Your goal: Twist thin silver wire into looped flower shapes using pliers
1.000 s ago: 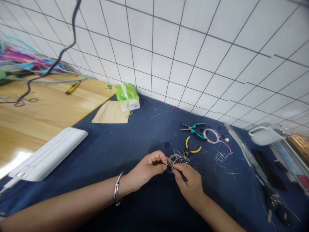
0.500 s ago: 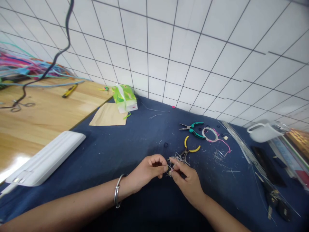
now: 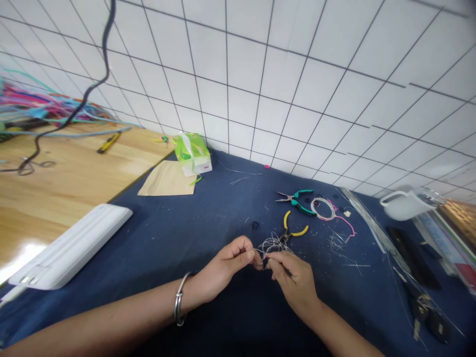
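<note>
Fingers pinched, my left hand (image 3: 232, 263) holds a thin silvery wire low over the dark blue cloth (image 3: 178, 228). My right hand (image 3: 293, 277) pinches the same small wire piece from the other side, its fingertips close to the left ones. Part of this piece is hidden by the fingers, so its shape is unclear. Just behind the right fingertips lies a tangle of thin wire (image 3: 273, 243). Beyond it are yellow-handled pliers (image 3: 293, 228), handles spread, their jaws partly hidden by the tangle. A silver bangle (image 3: 179, 300) circles my left wrist.
Green-handled pliers (image 3: 297, 198) lie beside a coil ring (image 3: 323, 209) with pink cord. Wire scraps (image 3: 337, 243) are scattered to the right. A white power bank-like block (image 3: 74, 248), tissue pack (image 3: 192, 153) and brown paper (image 3: 167, 179) are left; a white mug (image 3: 401, 204) and keys (image 3: 420, 312) right.
My right fingertips have shifted slightly down, away from the wire tangle, which shows more now. My left fingers have turned a little, and both hands still pinch the wire.
</note>
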Motion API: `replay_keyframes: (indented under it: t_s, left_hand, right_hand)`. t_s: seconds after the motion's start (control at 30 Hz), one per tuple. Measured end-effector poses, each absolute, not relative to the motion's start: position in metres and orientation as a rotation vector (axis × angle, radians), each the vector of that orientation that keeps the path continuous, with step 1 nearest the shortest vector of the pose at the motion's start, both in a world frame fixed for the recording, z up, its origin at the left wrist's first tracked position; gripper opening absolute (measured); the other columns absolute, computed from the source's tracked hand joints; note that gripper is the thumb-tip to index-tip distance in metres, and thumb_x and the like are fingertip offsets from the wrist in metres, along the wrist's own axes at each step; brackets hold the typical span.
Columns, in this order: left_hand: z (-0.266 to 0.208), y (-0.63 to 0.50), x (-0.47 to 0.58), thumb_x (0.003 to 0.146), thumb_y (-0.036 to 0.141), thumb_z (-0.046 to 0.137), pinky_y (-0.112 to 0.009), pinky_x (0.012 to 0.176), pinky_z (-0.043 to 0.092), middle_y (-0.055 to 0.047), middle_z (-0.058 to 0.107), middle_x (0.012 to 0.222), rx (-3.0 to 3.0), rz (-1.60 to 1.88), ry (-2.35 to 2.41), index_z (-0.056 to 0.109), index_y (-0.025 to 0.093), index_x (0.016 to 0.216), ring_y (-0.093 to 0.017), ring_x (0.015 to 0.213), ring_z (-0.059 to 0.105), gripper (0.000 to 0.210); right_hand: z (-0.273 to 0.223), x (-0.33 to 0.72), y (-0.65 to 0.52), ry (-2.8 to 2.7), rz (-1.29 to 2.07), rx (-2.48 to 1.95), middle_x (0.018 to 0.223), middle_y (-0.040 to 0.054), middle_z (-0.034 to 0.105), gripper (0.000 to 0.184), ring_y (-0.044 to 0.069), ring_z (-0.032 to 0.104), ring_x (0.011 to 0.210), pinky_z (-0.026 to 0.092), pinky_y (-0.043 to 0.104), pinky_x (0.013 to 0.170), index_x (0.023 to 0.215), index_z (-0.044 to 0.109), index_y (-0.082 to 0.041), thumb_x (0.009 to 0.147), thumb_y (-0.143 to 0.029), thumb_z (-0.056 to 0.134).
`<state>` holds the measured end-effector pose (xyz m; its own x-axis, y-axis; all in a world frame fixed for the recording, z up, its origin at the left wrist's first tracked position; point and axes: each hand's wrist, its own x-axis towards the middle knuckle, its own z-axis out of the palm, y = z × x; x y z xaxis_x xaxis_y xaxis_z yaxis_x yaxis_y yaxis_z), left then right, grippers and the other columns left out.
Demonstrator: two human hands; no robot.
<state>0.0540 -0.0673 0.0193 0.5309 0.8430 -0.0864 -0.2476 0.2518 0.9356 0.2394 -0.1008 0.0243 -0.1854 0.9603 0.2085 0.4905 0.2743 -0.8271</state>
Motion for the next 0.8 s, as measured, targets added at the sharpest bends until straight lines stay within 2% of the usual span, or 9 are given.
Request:
replay_keyframes:
  t_s: [0.13,0.3,0.5,0.63,0.7,0.8]
  left_hand:
    - [0.023,-0.068,0.054,0.090,0.031,0.042,-0.031,0.073,0.039,-0.003,0.056,0.080,1.049,0.833,0.634,0.045,0.016,0.080,-0.014,0.070,0.053,0.018]
    - [0.023,-0.067,0.055,0.088,0.032,0.046,-0.030,0.072,0.040,-0.002,0.056,0.077,1.095,0.844,0.669,0.046,0.016,0.079,-0.013,0.070,0.053,0.018]
    - [0.015,-0.069,0.055,0.088,0.030,0.046,-0.031,0.072,0.040,-0.001,0.058,0.067,1.233,0.804,0.703,0.048,0.016,0.082,-0.014,0.068,0.055,0.015]
    - [0.017,-0.077,0.056,0.086,0.026,0.049,-0.031,0.074,0.041,-0.003,0.055,0.080,1.394,0.747,0.669,0.050,0.016,0.079,-0.015,0.073,0.055,0.012]
    - [0.020,-0.080,0.056,0.085,0.023,0.049,-0.031,0.076,0.040,-0.003,0.053,0.086,1.432,0.748,0.638,0.050,0.016,0.076,-0.014,0.075,0.055,0.011]
    - [0.022,-0.079,0.056,0.082,0.021,0.053,-0.027,0.068,0.040,-0.001,0.050,0.082,1.323,0.803,0.639,0.047,0.017,0.080,-0.012,0.070,0.051,0.008]
  right_hand:
    - [0.032,0.240,-0.102,-1.701,0.812,-1.437,0.069,0.0000,0.061,0.014,0.012,0.056,0.057,0.045,0.023,0.056,0.089,0.064,-0.021,0.083,-0.024,0.052]
    - [0.036,0.237,-0.101,-1.551,0.997,-1.482,0.063,-0.0021,0.057,0.016,0.009,0.051,0.048,0.042,0.021,0.049,0.081,0.062,-0.019,0.084,-0.029,0.049]
    - [0.032,0.226,-0.095,-1.748,0.990,-1.475,0.060,-0.0021,0.056,0.018,0.010,0.051,0.058,0.039,0.021,0.057,0.065,0.061,-0.018,0.080,-0.020,0.050]
    - [0.026,0.223,-0.088,-1.709,1.051,-1.603,0.055,-0.0034,0.054,0.016,0.010,0.049,0.055,0.036,0.020,0.053,0.059,0.060,-0.017,0.074,-0.017,0.054]
    - [0.025,0.223,-0.087,-1.599,1.133,-1.596,0.055,-0.0037,0.053,0.014,0.010,0.048,0.054,0.036,0.020,0.051,0.061,0.060,-0.018,0.074,-0.020,0.055]
    - [0.026,0.224,-0.089,-1.389,1.220,-1.483,0.059,-0.0037,0.053,0.012,0.009,0.045,0.051,0.037,0.020,0.049,0.071,0.062,-0.018,0.075,-0.026,0.055]
